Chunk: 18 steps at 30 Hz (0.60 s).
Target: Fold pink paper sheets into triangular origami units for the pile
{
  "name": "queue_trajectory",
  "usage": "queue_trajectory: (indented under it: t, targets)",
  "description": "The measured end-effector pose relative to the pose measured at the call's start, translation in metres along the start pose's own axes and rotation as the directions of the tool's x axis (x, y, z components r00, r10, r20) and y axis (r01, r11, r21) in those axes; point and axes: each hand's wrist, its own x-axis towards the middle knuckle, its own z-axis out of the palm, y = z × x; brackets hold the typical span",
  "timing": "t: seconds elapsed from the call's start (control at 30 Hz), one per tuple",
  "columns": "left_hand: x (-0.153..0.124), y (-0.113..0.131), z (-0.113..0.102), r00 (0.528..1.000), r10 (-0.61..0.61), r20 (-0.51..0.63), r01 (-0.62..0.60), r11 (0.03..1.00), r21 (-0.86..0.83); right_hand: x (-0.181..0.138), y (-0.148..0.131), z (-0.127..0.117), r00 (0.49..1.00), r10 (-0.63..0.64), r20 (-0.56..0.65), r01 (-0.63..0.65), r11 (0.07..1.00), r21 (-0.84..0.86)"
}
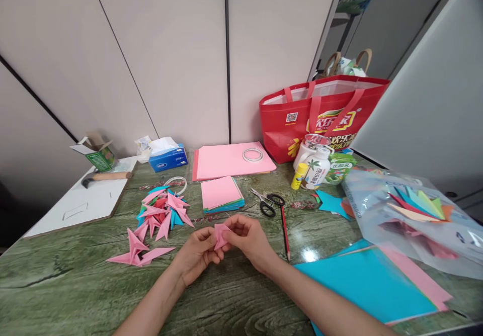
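Note:
A small folded piece of pink paper point(220, 236) is held up between both hands, just above the table. My left hand point(198, 250) pinches its left side between thumb and fingers. On the other side, my right hand point(247, 235) grips it with the thumb pressed on its face. Part of the paper is hidden by the fingers. Left of my hands lie folded pink paper pieces point(135, 250), and behind them a pile of pink, blue and red folded pieces point(162, 210). A stack of square paper point(222, 194) lies just beyond my hands.
Black-handled scissors point(267, 202) and a red pencil point(285, 233) lie right of the stack. Farther back are pink sheets point(230, 160), a tissue box point(168, 159), a glue stick point(299, 176) and a red bag point(279, 124). Blue paper point(366, 280) and a plastic bag point(370, 200) occupy the right; a hammer point(107, 176) lies left.

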Motion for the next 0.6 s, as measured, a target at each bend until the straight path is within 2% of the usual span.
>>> queue_trajectory:
  t: [0.27, 0.4, 0.6]
  targets:
    - [-0.0018, 0.0027, 0.0035, 0.998, 0.051, 0.038, -0.053, 0.997, 0.059, -0.0024, -0.0040, 0.0011, 0.998, 0.040, 0.044, -0.043, 0.997, 0.060]
    - [-0.0031, 0.0022, 0.0051, 0.996, 0.087, 0.018, -0.088, 0.993, 0.083, -0.0022, -0.0050, 0.0016, 0.997, 0.054, 0.057, -0.058, 0.995, 0.079]
    - [-0.0035, 0.0046, 0.0045, 0.998, 0.060, -0.004, -0.060, 0.997, 0.040, 0.0005, -0.0049, -0.0007, 0.999, 0.037, -0.015, -0.036, 0.996, 0.084]
